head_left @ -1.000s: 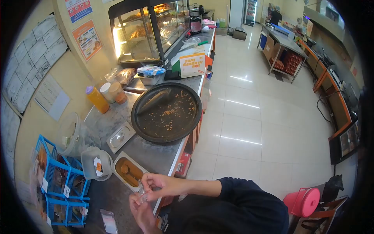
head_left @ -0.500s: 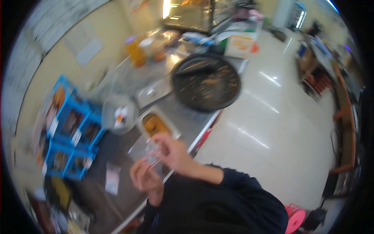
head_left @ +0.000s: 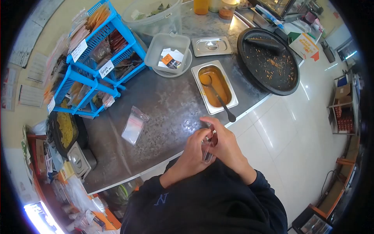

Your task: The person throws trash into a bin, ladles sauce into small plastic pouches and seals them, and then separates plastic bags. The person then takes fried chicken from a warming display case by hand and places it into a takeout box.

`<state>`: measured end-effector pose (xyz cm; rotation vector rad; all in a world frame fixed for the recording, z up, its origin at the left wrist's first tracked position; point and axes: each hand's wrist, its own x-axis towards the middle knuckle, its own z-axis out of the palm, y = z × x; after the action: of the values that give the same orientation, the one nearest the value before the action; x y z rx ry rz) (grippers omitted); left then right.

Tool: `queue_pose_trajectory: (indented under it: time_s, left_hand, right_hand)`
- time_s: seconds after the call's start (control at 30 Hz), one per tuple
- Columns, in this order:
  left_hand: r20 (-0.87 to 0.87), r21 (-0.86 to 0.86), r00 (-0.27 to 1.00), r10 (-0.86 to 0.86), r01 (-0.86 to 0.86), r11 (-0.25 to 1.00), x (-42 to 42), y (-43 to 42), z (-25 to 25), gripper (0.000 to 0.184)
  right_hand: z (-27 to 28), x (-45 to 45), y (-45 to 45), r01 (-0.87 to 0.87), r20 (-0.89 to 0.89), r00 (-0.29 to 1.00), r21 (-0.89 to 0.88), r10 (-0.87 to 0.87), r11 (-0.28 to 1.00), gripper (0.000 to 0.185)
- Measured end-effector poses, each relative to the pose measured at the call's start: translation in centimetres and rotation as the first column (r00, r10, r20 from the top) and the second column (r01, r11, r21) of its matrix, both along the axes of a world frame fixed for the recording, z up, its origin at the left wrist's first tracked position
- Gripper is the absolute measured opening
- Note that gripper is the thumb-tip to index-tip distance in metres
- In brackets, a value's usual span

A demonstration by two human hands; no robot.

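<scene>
My left hand (head_left: 191,150) and my right hand (head_left: 230,150) meet in front of my dark top, at the counter's front edge. Between them they hold a small clear plastic bag (head_left: 207,154), with fingers of both hands closed on it. Just beyond my hands is a steel pan (head_left: 235,102) of orange-brown sauce (head_left: 218,80). A dark ladle (head_left: 222,102) rests in it, its handle over the rim toward my right hand. To the left, a packet of clear bags (head_left: 134,126) lies on the counter (head_left: 167,117).
Blue baskets (head_left: 111,29) of packets stand at the left, beside a clear tub (head_left: 156,48) with cards. A steel lid (head_left: 212,46) lies behind the pan. The large black tray (head_left: 269,62) holds crumbs at the right. A lidded steel container (head_left: 80,160) sits at the lower left.
The view has swung left and down, so the counter and baskets appear larger. My hands have drawn together around the small bag, which was stretched between their fingertips before.
</scene>
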<state>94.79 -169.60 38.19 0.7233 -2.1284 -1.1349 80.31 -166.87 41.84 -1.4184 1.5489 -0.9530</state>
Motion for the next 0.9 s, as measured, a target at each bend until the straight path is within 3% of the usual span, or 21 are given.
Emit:
queue_pose_trajectory:
  time_s: [0.2,0.33,0.4,0.43,0.5,0.53,0.63,0.73,0.8,0.9]
  left_hand:
    - [-0.239,0.212,0.971,0.023,0.029,0.977,0.4,0.2,-1.6,0.077]
    - [-0.103,0.424,0.994,0.027,0.019,0.906,1.4,-0.8,-0.4,0.079]
    - [0.006,0.521,0.999,-0.04,0.031,0.853,2.4,-2.1,-0.2,0.08]
    - [0.013,0.468,0.999,-0.033,0.023,0.884,2.5,-2.8,-0.4,0.078]
    - [0.041,0.376,0.999,-0.017,0.0,0.927,3.0,-3.4,-1.1,0.073]
    - [0.106,0.42,0.994,-0.007,-0.038,0.907,2.9,-3.7,-0.4,0.067]
    - [0.161,0.283,0.987,0.014,-0.059,0.957,2.7,-4.6,-0.5,0.062]
    - [0.218,0.25,0.974,0.051,-0.107,0.962,2.6,-5.1,-0.3,0.059]
    - [0.222,0.221,0.971,0.086,-0.136,0.966,2.4,-5.3,-0.1,0.059]
    - [0.19,0.225,0.967,0.168,-0.21,0.951,2.2,-5.7,-0.3,0.058]
  right_hand:
    - [0.5,1.6,0.7,0.127,0.026,0.991,0.016,-0.127,0.992,0.065]
    - [-0.4,-0.3,2.1,0.343,0.185,0.926,-0.039,-0.33,0.939,0.057]
    - [-3.3,-2.7,3.0,0.594,0.05,0.804,-0.049,-0.592,0.803,0.059]
    - [-4.5,-3.5,3.1,0.668,-0.022,0.743,-0.019,-0.668,0.744,0.063]
    - [-8.4,-3.8,3.0,0.579,0.132,0.8,0.087,-0.586,0.811,0.074]
    - [-8.7,-3.0,2.1,0.54,0.268,0.792,0.112,-0.549,0.834,0.078]
    - [-9.2,-1.6,-1.0,0.632,0.503,0.654,0.046,-0.565,0.773,0.058]
    - [-9.0,-2.9,-3.7,0.769,0.553,0.516,0.037,-0.655,0.638,0.035]
    - [-9.0,-3.7,-5.4,0.792,0.548,0.516,-0.011,-0.658,0.611,0.026]
    - [-9.4,-4.3,-6.7,0.81,0.378,0.577,-0.158,-0.724,0.564,0.033]
